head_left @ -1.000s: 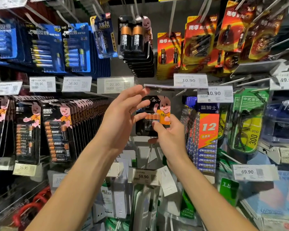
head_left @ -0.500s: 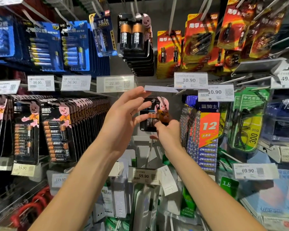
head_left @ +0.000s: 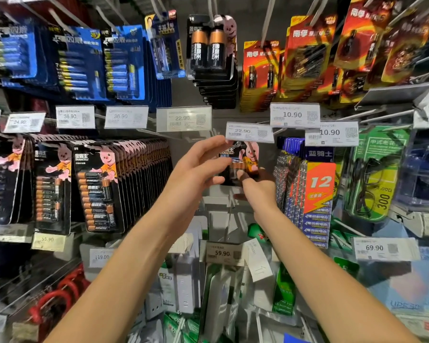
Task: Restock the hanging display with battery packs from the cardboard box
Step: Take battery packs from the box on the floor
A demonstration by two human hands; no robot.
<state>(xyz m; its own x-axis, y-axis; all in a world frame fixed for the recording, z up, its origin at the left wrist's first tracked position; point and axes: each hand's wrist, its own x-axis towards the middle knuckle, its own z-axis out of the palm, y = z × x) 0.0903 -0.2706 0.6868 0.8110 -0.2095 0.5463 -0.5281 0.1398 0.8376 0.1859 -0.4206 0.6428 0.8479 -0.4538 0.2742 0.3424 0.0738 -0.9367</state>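
A small black battery pack (head_left: 244, 158) with a pink rabbit hangs at the middle of the display, just under a 22.90 price tag (head_left: 249, 132). My left hand (head_left: 198, 167) holds the pack's left edge, thumb below and fingers reaching up toward the tag. My right hand (head_left: 256, 188) pinches the pack's lower front with the thumb on the batteries. The cardboard box is out of view.
Rows of black battery packs (head_left: 97, 191) fill the hooks to the left. Blue packs (head_left: 312, 194) with a red "12" label hang right of my hands. Big-cell packs (head_left: 209, 50) and red packs (head_left: 305, 53) hang above. Power strips (head_left: 181, 283) and bags sit below.
The pack has moved back toward the display wall, and the 22.90 tag, tilted up before, has dropped down flat in front of the pack's top. Both hands followed the pack inward.
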